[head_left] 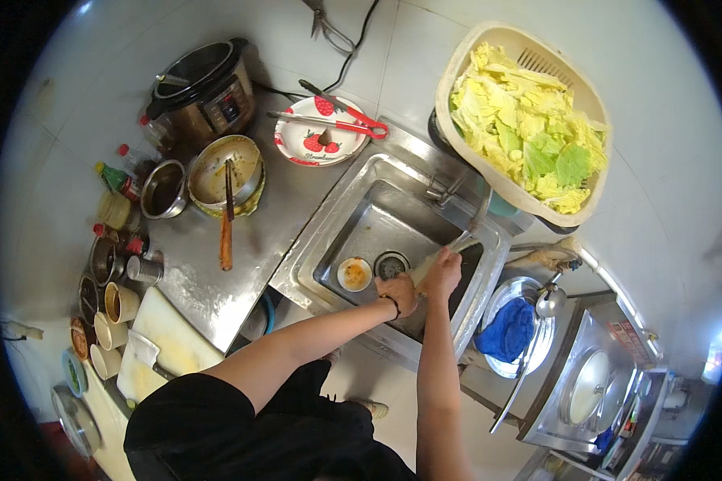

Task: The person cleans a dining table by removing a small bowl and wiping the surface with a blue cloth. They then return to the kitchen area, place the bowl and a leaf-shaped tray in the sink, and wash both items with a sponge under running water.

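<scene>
Both my hands are over the right half of a steel sink (305,272), beneath the faucet (445,192). My left hand (399,294), with a dark band at the wrist, is closed on the near end of a pale, longish thing (419,272). Farther up, my right hand (441,273) is closed round the same thing. Fingers cover most of it, so I cannot make out its kind. A small white bowl (354,274) with orange-yellow residue sits in the basin, left of the round drain (391,264).
Behind the sink stands a cream basket (457,60) of torn cabbage leaves (529,128). On the left counter are a strawberry-patterned plate (301,132) with red tongs (341,123), a pan (204,172), a pressure cooker (208,96) and a cutting board (168,337). At right, a blue cloth (507,330) lies on a metal lid.
</scene>
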### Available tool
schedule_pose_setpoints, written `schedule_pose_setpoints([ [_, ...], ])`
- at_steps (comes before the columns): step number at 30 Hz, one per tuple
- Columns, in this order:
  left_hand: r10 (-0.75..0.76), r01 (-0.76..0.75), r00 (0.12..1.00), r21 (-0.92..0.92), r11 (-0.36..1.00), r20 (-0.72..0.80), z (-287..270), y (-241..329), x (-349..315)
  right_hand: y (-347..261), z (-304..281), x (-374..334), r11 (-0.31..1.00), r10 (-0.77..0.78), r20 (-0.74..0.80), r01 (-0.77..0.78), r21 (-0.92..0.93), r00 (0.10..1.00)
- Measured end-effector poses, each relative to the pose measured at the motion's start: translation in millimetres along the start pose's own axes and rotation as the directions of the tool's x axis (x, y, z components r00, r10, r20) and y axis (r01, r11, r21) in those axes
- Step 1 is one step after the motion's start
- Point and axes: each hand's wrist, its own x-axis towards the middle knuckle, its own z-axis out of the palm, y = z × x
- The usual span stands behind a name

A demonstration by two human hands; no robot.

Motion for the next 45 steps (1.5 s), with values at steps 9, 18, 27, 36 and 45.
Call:
schedule_pose_setpoints([
  [9,0.033,0.1,0.989,-0.805,0.585,0.147,-7.5,-62.3,29.9,-7.7,-0.4,-13.8,0.92,-0.351,0.469,0.203,0.336,0.81],
  [18,0.246,0.43,0.839,-0.869,0.245,0.484,-36.9,-76.6,-2.3,-20.6,18.6,-35.2,0.683,-0.723,0.277,0.595,0.423,0.633],
  [27,0.444,0.64,0.714,-0.762,-0.098,0.542,-44.1,-60.7,-26.5,-35.1,41.5,33.5,0.663,-0.677,0.179,0.697,-0.274,0.714],
  [36,0.216,0.411,0.896,-0.908,-0.073,0.388,-28.7,-61.9,-17.8,-7.4,10.7,30.0,0.668,-0.317,0.137,0.323,-0.671,0.939],
  [45,-0.005,0.311,0.95,-0.95,0.002,0.311,-15.7,-52.4,2.0,10.8,13.3,-29.5,0.858,-0.484,0.304,0.513,-0.019,0.82],
])
